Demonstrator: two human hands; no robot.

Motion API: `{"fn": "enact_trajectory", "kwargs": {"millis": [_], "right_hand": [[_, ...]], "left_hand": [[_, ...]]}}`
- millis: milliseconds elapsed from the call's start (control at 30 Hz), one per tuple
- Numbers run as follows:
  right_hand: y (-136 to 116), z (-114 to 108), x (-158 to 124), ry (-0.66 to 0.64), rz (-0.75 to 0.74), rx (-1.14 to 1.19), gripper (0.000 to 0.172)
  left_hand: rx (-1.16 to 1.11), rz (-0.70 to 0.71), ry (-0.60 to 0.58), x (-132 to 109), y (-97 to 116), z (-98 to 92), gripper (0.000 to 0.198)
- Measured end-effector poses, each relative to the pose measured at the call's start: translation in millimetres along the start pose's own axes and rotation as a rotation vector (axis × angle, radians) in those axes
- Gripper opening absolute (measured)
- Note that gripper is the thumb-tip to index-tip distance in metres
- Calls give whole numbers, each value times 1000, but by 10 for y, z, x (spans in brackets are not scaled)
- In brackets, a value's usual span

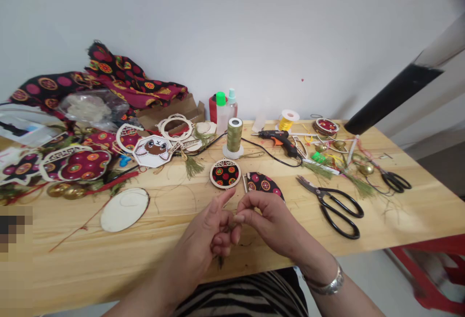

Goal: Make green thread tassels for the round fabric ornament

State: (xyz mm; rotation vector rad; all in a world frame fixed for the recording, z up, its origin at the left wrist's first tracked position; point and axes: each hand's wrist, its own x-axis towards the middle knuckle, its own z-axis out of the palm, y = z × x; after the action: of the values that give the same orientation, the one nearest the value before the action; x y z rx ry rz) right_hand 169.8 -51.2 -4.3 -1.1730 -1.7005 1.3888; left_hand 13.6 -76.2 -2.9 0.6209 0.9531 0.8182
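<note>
My left hand [209, 232] is over the front of the table, its thumb raised and the other fingers curled in. A small dark tip pokes out below those fingers; what it belongs to is hidden. My right hand [267, 220] meets it, thumb and forefinger pinched together at the left fingertips. Whatever the pinch holds is too small to name. Just beyond my hands lie a round wooden-framed ornament [225, 174] with patterned fabric and a fan-shaped piece of dark patterned fabric [264, 184], partly covered by my right hand. A spool of olive thread [234, 137] stands behind them.
Black-handled scissors [339, 208] lie at right, with a smaller pair [395, 181] beyond. A glue gun [279, 140] and yellow cord spool [288, 119] sit behind. Left are an oval wooden disc [125, 209], a sheep-face ornament [152, 151] and heaped fabric [138, 82] by the wall.
</note>
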Motion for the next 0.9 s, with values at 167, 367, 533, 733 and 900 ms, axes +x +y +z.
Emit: {"fn": "enact_trajectory", "kwargs": {"millis": [167, 367, 533, 733, 900], "right_hand": [[-6, -18, 15, 56, -20, -54, 18], [16, -34, 25, 67, -23, -37, 18], [40, -75, 36, 100, -33, -73, 15], [45, -108, 45, 114, -22, -48, 14], [40, -112, 39, 107, -15, -15, 12]], "left_hand": [[-84, -24, -3, -25, 61, 64, 50], [-7, -48, -13, 4, 56, 21, 51], [80, -62, -12, -3, 90, 16, 53], [164, -64, -36, 2, 86, 8, 38], [243, -90, -29, 1, 77, 5, 26]]}}
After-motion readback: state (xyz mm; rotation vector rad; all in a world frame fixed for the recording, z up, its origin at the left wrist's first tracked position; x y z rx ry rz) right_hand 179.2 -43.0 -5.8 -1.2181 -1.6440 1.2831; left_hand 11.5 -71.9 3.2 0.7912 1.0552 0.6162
